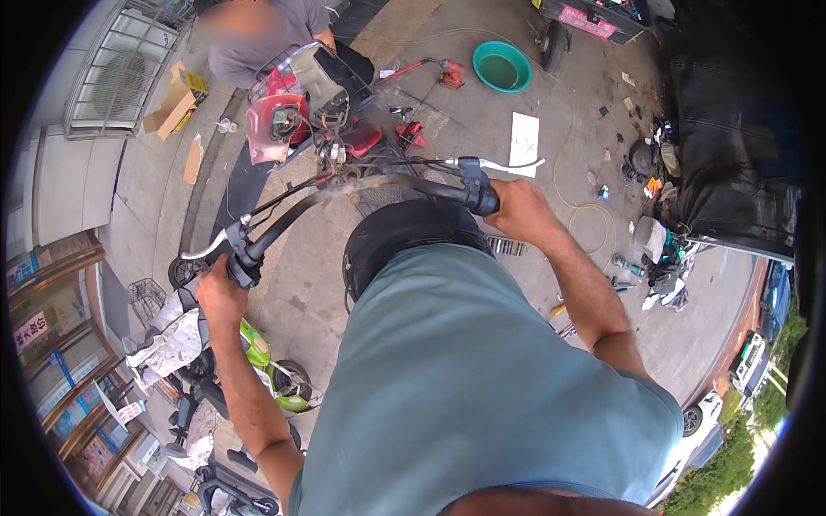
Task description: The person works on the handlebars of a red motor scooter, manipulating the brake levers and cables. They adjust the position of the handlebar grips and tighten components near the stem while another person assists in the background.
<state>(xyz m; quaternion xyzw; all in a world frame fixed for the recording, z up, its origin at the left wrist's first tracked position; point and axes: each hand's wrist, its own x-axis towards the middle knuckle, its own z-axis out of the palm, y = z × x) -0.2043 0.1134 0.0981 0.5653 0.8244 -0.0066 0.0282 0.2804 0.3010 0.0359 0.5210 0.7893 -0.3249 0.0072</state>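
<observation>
While both brake levers [206, 243] are fitted to the handlebar [413, 184], the red bodywork [274, 129] ahead stands beside exposed parts; work there is judged unfinished. The handlebar spans the space before the wearer's torso [482, 370]. Left hand [222, 294] and right hand [523, 211] are closed around opposite grips [489, 203], forearms [248, 378] extended forward and spread wide.
</observation>
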